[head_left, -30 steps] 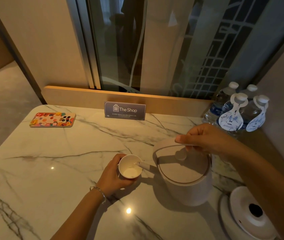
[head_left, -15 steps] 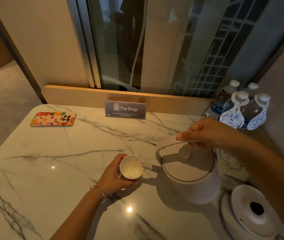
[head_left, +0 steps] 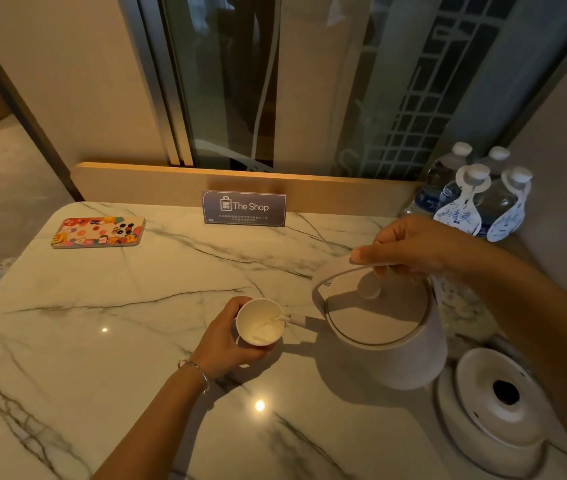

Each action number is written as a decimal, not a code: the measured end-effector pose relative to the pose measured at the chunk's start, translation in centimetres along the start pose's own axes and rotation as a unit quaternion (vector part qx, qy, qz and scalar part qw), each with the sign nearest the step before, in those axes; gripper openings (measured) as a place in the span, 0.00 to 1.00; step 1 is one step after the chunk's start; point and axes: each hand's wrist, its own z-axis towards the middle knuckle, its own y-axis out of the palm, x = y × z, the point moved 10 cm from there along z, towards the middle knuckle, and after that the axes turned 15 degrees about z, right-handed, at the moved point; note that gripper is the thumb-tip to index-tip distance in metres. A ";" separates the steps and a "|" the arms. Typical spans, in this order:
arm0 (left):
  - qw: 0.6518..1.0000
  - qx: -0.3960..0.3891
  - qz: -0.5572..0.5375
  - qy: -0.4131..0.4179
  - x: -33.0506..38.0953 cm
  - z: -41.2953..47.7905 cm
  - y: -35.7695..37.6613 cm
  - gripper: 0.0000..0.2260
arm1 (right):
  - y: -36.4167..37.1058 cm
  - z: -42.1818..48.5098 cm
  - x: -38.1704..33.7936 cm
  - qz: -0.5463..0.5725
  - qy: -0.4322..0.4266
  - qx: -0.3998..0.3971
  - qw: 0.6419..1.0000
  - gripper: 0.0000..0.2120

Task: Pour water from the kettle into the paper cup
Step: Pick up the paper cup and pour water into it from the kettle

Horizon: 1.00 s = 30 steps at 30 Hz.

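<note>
A white paper cup (head_left: 260, 323) stands on the marble table (head_left: 136, 306), with my left hand (head_left: 226, 337) wrapped around its left side. A white kettle (head_left: 386, 337) is tilted to the left above the table. My right hand (head_left: 410, 245) grips its arched handle from above. The kettle's short spout sits at the cup's right rim, and a thin stream of water runs from it into the cup. Some water lies in the cup's bottom.
The kettle's round white base (head_left: 496, 407) sits at the lower right. Several water bottles (head_left: 479, 202) stand in the back right corner. A "The Shop" sign (head_left: 244, 208) leans at the back edge, and a colourful phone (head_left: 98, 232) lies at the back left.
The kettle has lifted slightly and tipped further to the left. Water keeps running into the cup. My left hand and the cup have stayed in place.
</note>
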 end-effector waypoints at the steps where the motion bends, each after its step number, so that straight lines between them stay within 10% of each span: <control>1: 1.000 0.003 -0.001 0.000 -0.1 0.0 0.0 0.30 | 0.0 0.0 0.0 -0.001 -0.001 -0.001 1.000 0.18; 30: 1.000 -0.026 -0.010 0.002 0.3 -0.1 0.0 0.31 | 0.3 -0.3 -0.8 -0.027 0.003 -0.007 1.000 0.20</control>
